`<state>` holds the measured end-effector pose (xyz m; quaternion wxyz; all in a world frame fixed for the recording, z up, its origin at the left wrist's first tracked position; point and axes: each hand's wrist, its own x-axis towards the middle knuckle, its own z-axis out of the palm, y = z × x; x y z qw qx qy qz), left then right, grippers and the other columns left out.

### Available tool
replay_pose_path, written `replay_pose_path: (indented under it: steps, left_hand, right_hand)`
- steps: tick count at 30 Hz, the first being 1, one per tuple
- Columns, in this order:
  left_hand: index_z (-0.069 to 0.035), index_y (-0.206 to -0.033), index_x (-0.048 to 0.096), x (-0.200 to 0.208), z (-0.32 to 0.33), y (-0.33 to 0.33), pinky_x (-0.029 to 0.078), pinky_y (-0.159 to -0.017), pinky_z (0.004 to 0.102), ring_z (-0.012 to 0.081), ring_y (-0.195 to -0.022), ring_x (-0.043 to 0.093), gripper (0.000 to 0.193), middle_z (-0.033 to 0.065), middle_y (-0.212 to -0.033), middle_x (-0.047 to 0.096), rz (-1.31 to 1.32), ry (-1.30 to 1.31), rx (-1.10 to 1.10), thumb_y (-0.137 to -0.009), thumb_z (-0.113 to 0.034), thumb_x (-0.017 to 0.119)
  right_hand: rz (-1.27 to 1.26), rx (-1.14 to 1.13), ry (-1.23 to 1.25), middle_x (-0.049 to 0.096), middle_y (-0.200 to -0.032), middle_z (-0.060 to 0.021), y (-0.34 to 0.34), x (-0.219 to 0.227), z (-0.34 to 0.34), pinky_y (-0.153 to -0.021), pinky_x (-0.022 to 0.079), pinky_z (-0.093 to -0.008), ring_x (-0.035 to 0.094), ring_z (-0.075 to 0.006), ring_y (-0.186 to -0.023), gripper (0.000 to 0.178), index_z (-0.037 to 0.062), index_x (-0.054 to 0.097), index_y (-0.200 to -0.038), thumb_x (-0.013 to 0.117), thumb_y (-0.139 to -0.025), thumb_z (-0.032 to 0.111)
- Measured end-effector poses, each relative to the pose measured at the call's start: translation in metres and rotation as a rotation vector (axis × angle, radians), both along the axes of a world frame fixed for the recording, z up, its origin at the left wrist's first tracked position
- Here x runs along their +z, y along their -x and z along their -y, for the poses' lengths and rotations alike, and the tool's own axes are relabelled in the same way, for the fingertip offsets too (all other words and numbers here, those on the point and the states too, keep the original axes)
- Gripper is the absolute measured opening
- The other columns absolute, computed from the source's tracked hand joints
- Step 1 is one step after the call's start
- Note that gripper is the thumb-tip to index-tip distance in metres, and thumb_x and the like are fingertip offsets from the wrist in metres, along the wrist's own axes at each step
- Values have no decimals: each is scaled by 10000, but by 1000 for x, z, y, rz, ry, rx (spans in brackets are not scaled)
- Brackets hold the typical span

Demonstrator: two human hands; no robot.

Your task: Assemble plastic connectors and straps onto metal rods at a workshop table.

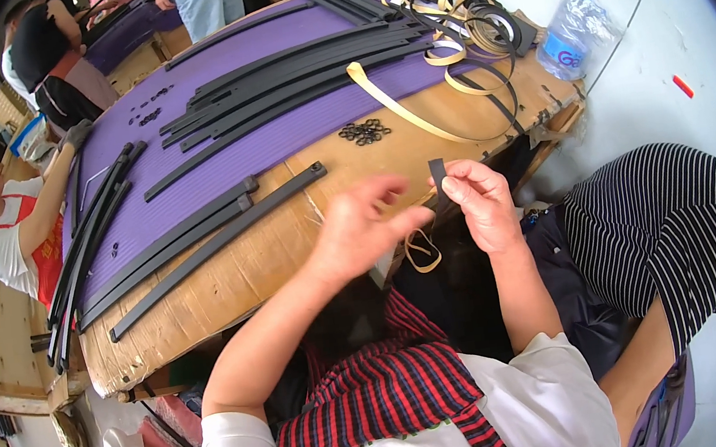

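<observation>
A short black strip (437, 172) is pinched upright between the thumb and fingers of my right hand (484, 207). Just to its left, my left hand (359, 228) hovers over the near table edge, thumb and fingers apart and a little blurred, with nothing visible in them. Below and between my hands hangs a loop of pale yellow tape (422, 251); what it is fixed to is hidden. Beyond my hands, a pile of small black rings (364, 132) lies on the cardboard, and a long black bar (217, 251) rests to the left.
Long black bars (293, 74) cover the purple mat (276, 148). Tangled black-and-yellow tape (476, 18) lies at the far right, beside a clear plastic bottle (564, 38). A person in a striped hat (661, 220) sits close on my right; another in a red apron works at left.
</observation>
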<state>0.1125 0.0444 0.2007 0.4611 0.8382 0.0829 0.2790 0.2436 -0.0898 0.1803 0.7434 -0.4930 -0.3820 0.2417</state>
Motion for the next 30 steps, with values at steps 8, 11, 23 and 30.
replay_pose_path:
  steps: [8,11,23,30]
  left_hand:
    - [-12,-791,631,-18,21,8,469,-559,322,263,-608,594,130,135,-686,598,-30,9,-110,-774,-140,647]
    - [-39,-896,630,-22,22,20,478,-589,330,262,-661,601,198,135,-767,613,-100,-3,-122,-754,-171,669]
    - [-42,-920,578,-18,-78,55,443,-721,353,261,-839,535,190,86,-878,574,-130,-862,484,-755,-132,604]
    - [-73,-873,573,-37,-85,58,418,-713,331,217,-832,522,154,51,-822,562,-194,-993,571,-750,-157,610]
  right_hand:
    - [18,21,-333,580,-936,-99,24,15,-4,-764,411,-241,531,-132,-856,79,-9,576,-899,551,-828,15]
    - [-99,146,-273,595,-851,-114,28,24,-2,-699,458,-273,566,-157,-760,116,-4,523,-933,501,-883,99]
    - [-236,199,-22,564,-672,-58,29,20,0,-516,433,-230,542,-125,-587,85,37,512,-881,511,-885,122]
    - [-212,161,60,563,-672,-54,28,10,1,-522,435,-231,539,-121,-587,90,32,510,-879,516,-881,122]
